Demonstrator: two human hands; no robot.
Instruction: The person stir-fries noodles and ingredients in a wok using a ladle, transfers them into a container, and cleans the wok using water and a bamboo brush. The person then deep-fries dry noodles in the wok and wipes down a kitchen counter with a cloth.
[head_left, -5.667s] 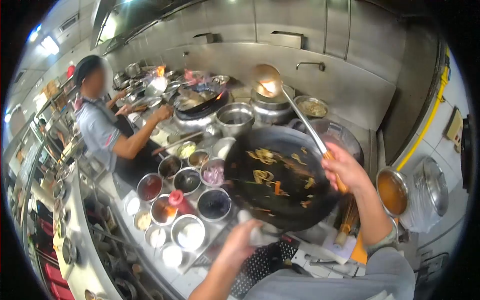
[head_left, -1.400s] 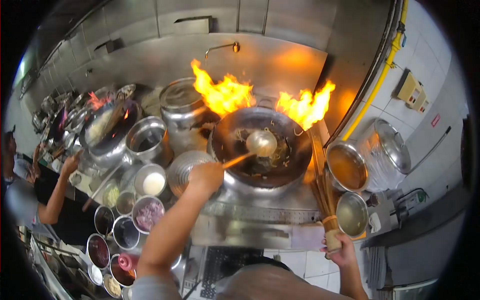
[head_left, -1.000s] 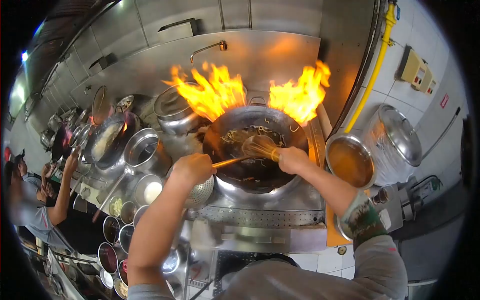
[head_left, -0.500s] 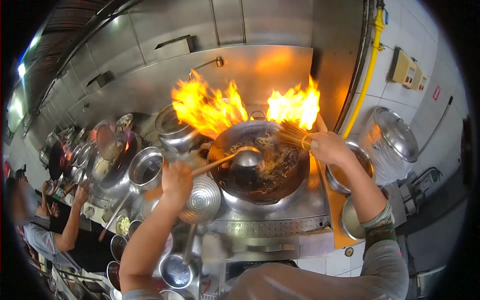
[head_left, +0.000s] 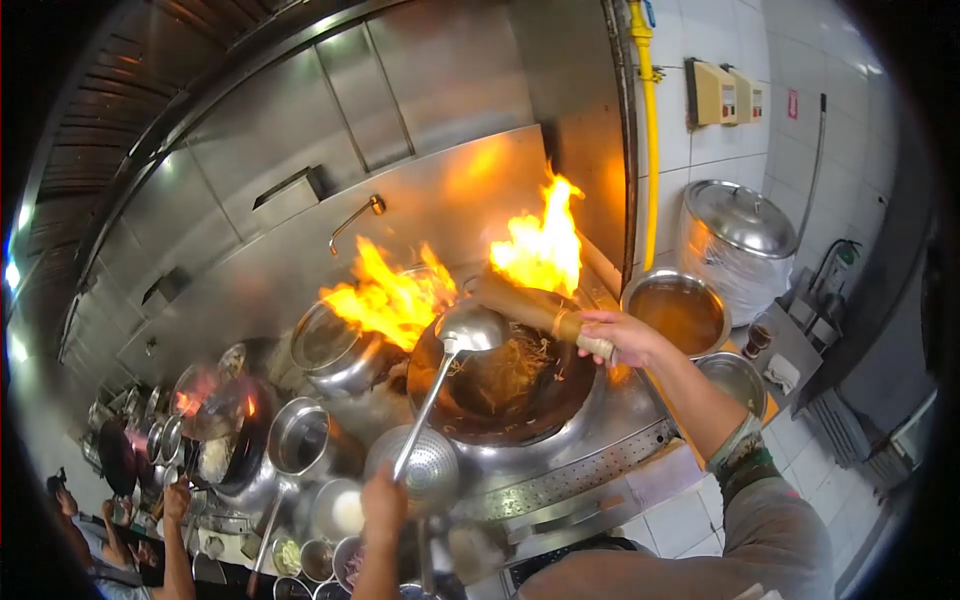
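My left hand (head_left: 383, 508) is closed round the lower end of a long ladle (head_left: 427, 415), whose bowl is over the back left rim of a dark wok (head_left: 475, 405). My right hand (head_left: 622, 337) grips the base of a bamboo brush (head_left: 535, 310); its blurred bristles reach over the wok near the ladle bowl. Brownish liquid and some noodle-like scraps lie in the wok. Tall flames (head_left: 545, 245) rise behind it on both sides. A perforated strainer (head_left: 425, 466) sits just left of the wok, partly behind the ladle handle.
A bowl of brown liquid (head_left: 678, 312) and a lidded pot (head_left: 742, 220) stand at the right. A metal pot (head_left: 300, 437) and small ingredient bowls are left. Another wok (head_left: 225, 440) burns farther left, near co-workers' arms. A faucet (head_left: 357, 222) projects from the back wall.
The view has turned right. The ladle has moved from inside the wok to its back rim, its handle now pointing down. The brush has swung inward over the wok. Earlier, my left hand held the wok.
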